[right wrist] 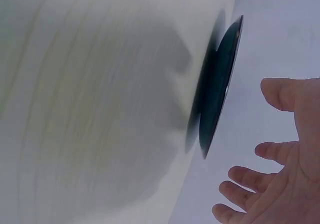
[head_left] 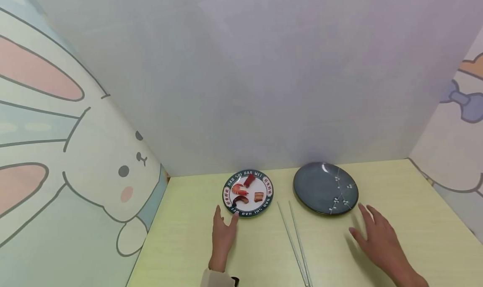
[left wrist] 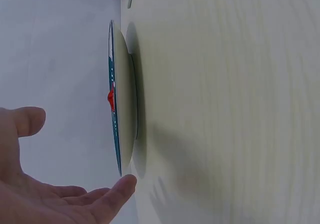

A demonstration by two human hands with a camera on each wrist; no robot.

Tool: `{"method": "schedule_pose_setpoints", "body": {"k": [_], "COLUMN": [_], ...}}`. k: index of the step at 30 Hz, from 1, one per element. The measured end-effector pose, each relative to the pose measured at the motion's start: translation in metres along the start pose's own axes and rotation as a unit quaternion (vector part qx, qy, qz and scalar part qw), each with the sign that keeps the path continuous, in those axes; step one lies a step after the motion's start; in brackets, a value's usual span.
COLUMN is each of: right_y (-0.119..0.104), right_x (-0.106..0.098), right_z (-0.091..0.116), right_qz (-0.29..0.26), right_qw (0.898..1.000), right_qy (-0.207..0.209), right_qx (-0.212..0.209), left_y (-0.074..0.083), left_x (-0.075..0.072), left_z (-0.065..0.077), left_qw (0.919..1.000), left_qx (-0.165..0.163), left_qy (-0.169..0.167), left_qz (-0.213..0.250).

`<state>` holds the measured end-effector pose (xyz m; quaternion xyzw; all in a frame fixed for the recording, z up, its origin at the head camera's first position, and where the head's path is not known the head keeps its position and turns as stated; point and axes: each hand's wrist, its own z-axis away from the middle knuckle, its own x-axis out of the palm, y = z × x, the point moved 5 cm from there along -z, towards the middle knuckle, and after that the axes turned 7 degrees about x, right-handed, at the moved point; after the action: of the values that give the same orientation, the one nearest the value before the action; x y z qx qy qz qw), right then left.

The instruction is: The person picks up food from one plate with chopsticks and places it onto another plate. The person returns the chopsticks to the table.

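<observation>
A white plate with a dark green lettered rim [head_left: 247, 214] lies near the back of the table. On it are a shrimp [head_left: 239, 189], a dark red piece [head_left: 249, 180], a small brown piece [head_left: 258, 196] and a dark curled piece [head_left: 240, 200]. My left hand [head_left: 223, 236] is just in front of this plate, thumb and fingers spread, holding nothing. To the right lies a dark blue-grey plate with a white blossom pattern [head_left: 320, 188]. Beside its lower right edge hovers my right hand [head_left: 381, 241], fingers apart and nothing in it.
Two long, thin pale chopsticks [head_left: 294, 241] lie between the plates, pointing toward the table's front. A plain pale wall [head_left: 256, 90] rises behind the table [head_left: 181, 236]. Side panels carry cartoon drawings, a rabbit [head_left: 102, 152] on the left.
</observation>
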<state>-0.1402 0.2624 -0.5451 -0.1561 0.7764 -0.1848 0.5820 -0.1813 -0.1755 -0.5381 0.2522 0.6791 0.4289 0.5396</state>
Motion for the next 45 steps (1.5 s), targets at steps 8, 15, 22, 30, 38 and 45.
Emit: {"method": "schedule_pose_setpoints", "body": {"k": [8,15,22,30,38,45], "right_y": [-0.016,-0.032,-0.053,-0.073,-0.086,-0.096], "right_x": [-0.002,-0.002,0.001,0.007,0.020,0.029], "right_z": [0.000,0.001,0.003,0.004,0.007,0.009], "right_qz": [-0.007,-0.018,-0.028,-0.042,-0.041,-0.043], "right_qw": [1.000,0.999,0.998,0.994,0.992,0.990], "right_qy": [-0.002,0.019,0.007,0.019,0.002,-0.001], "right_qx": [-0.007,-0.039,-0.059,-0.102,-0.117,-0.131], "left_y": [-0.005,-0.009,-0.010,-0.013,-0.013,-0.012], "left_x": [0.004,0.007,0.010,0.013,0.016,0.020], "left_z": [-0.006,-0.009,-0.011,-0.014,-0.015,-0.017], "left_qw": [0.9996,0.9988,0.9979,0.9968,0.9956,0.9941], "left_qx": [-0.006,-0.018,-0.016,-0.028,-0.043,-0.054], "left_qy": [0.015,0.017,0.026,0.026,0.024,0.027], "left_qz": [0.023,0.043,0.057,0.071,0.080,0.090]}}
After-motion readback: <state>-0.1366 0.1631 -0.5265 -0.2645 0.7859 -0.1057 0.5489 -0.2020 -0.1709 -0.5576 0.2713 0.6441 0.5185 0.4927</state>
